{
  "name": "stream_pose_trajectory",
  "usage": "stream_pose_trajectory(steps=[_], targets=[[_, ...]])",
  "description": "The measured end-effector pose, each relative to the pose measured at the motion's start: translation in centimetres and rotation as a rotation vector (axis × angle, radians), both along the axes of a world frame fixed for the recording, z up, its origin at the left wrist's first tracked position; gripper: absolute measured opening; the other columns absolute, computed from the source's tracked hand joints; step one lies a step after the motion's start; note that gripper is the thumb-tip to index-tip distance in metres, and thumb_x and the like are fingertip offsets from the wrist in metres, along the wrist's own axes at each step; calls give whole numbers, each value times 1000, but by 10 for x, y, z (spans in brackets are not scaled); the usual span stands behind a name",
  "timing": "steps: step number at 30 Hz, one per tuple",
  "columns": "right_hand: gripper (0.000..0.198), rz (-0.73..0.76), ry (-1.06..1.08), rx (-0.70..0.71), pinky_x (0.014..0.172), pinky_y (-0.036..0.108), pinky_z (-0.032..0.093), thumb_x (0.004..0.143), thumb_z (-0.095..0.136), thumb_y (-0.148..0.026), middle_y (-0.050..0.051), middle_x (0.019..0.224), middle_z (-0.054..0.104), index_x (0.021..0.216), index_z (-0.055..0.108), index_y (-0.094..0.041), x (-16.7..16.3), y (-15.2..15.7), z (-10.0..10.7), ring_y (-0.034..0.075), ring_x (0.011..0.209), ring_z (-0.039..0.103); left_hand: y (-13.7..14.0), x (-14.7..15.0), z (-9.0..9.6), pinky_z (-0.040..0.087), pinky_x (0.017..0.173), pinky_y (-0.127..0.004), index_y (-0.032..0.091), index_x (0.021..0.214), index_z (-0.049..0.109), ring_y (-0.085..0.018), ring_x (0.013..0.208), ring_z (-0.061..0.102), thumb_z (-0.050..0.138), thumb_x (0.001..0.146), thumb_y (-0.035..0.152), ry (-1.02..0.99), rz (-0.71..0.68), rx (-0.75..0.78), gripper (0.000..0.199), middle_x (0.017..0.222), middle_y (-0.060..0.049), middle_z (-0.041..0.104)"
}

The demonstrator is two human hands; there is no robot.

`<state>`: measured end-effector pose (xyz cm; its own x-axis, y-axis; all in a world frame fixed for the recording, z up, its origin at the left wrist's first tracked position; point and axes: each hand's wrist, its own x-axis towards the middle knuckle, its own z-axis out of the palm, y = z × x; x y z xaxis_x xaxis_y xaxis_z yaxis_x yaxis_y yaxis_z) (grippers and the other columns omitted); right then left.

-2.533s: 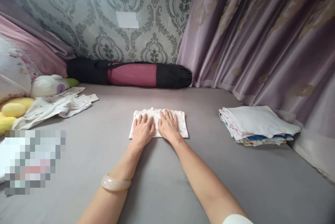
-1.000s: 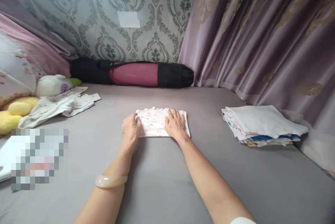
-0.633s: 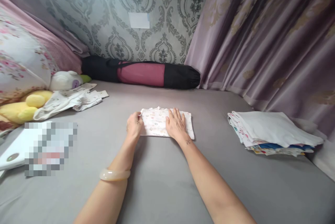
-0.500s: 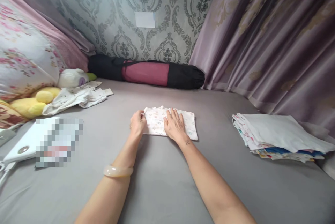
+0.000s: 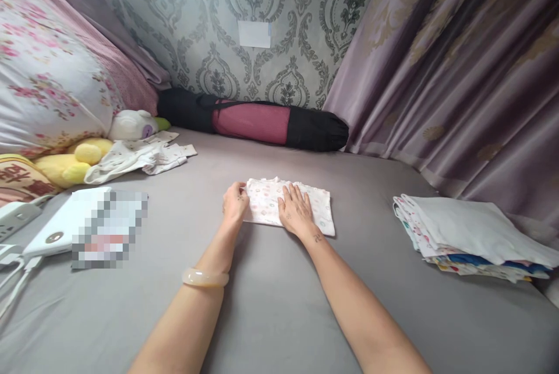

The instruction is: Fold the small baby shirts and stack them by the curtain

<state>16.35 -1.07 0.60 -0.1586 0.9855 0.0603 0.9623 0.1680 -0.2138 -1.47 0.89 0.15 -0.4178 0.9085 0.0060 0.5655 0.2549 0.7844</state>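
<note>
A small folded garment [image 5: 263, 202], white with a pale pink print, lies flat on the grey bed sheet. At its left edge, my left hand [image 5: 236, 204] is closed, with curled fingers pinching the cloth; the fingertips are partly hidden. A pale bangle [image 5: 205, 277] circles the left forearm. My right hand [image 5: 297, 211] rests palm down on the garment, right of its middle, its fingers stretched out.
Folded clothes [image 5: 471, 228] are stacked at right. At left are a power bank [image 5: 65, 222] with cables, a blurred-out flat item [image 5: 109, 231], a crumpled garment [image 5: 144, 158] and plush toys [image 5: 131, 124]. A black-and-maroon long bag [image 5: 253, 122] lies along the wall.
The whole view has shifted slightly, so things appear a little farther right. Both hands keep their places on the garment, which shows no clear change.
</note>
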Motion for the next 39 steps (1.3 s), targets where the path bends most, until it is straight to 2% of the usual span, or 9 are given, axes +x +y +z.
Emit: stream_pose_trajectory(steps=[7, 11, 16, 23, 29, 39], targets=[[60, 50, 31, -36, 120, 45, 7, 100, 24, -37, 13, 161, 22, 153, 29, -9, -28, 9, 10, 25, 149, 16, 6, -6, -6, 50, 90, -34, 18, 107, 68, -23, 98, 67, 52, 80, 16, -120, 100, 85, 32, 100, -9, 73], [61, 57, 49, -55, 120, 46, 8, 100, 21, -37, 13, 161, 21, 153, 28, -7, -44, 15, 5, 25, 150, 13, 7, -10, -7, 50, 92, -33, 17, 104, 68, -23, 99, 67, 53, 81, 20, -203, 153, 137, 28, 103, -10, 72], [61, 45, 31, -37, 120, 45, 5, 100, 20, -37, 12, 161, 22, 153, 29, -7, -47, 18, -2, 23, 150, 11, 8, -11, -9, 49, 93, -35, 16, 103, 68, -23, 100, 67, 53, 80, 21, -257, 181, 159, 28, 103, -10, 72], [61, 43, 22, -44, 120, 46, 7, 100, 20, -36, 13, 161, 22, 152, 30, -5, -48, 16, 2, 24, 150, 13, 9, -11, -10, 49, 94, -34, 16, 102, 68, -23, 101, 66, 52, 80, 22, -256, 175, 157, 27, 104, -10, 72], [61, 76, 38, -22, 120, 46, 8, 100, 22, -36, 14, 160, 24, 151, 32, -6, -61, 16, 5, 25, 149, 14, 8, -11, -9, 50, 94, -35, 16, 103, 67, -23, 101, 66, 52, 80, 21, -245, 165, 156, 28, 103, -11, 72], [62, 117, 68, -35, 120, 46, 6, 99, 21, -36, 13, 160, 24, 152, 29, -5, -74, 15, 0, 25, 149, 15, 8, -10, -8, 50, 93, -36, 14, 105, 67, -24, 100, 67, 51, 80, 21, -257, 170, 133, 31, 104, -11, 71]])
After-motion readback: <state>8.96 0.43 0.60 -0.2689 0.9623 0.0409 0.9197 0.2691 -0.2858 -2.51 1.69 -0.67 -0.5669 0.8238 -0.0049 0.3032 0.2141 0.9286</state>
